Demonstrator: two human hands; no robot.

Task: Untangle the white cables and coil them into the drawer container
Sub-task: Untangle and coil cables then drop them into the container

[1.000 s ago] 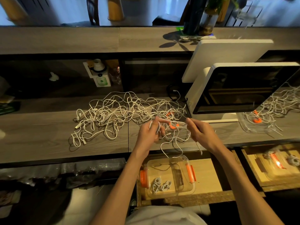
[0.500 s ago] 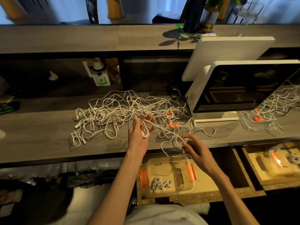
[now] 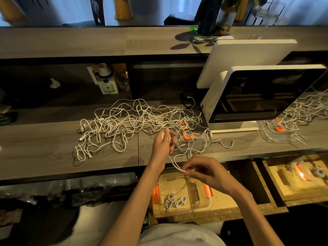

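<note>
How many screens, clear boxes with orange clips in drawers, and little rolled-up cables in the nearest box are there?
Screens: 1
Clear boxes in drawers: 2
Rolled-up cables in the nearest box: 2
Total: 5

Wood, clear plastic and smooth white cable

The counter (image 3: 53, 153) is grey wood-grain laminate with a matt finish. The white cables (image 3: 124, 125) have smooth, slightly shiny plastic sheathing. The container (image 3: 184, 196) is clear glossy plastic with orange plastic clips, and it sits in a drawer (image 3: 227, 208) of raw, rough-looking particle board. The monitor (image 3: 266, 93) has a glossy black screen that mirrors the cables, set in a smooth white plastic frame. A clear plastic lid (image 3: 276, 135) lies on the counter to the right.
</note>
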